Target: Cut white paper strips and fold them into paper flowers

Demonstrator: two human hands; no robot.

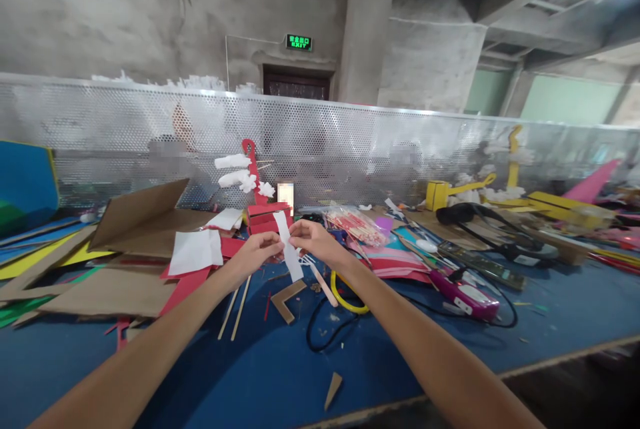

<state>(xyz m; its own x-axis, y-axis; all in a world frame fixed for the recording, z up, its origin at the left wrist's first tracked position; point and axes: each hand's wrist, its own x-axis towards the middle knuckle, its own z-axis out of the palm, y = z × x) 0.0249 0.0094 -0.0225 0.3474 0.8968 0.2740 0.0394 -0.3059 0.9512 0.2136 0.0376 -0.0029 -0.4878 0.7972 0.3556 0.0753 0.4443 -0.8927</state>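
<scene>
Both my arms reach forward over a blue table [280, 369]. My left hand [260, 247] and my right hand [313, 237] are closed in pinches on a narrow white paper strip [289, 247], which hangs between them from above the fingers to below them. Just behind the strip stands a red cardboard model [263, 212] with white paper tufts [235, 172] stuck on its upright arm. White paper sheets [196, 250] lie to the left of my left hand.
Brown cardboard sheets [135, 215] and coloured boards lie at left. Wooden sticks [235, 309], a cardboard angle piece [287, 299], a yellow ring and black cable [345, 299], a purple glue gun [463, 295] and a bag of sticks [355, 222] surround my hands. A perforated metal screen [350, 142] backs the table.
</scene>
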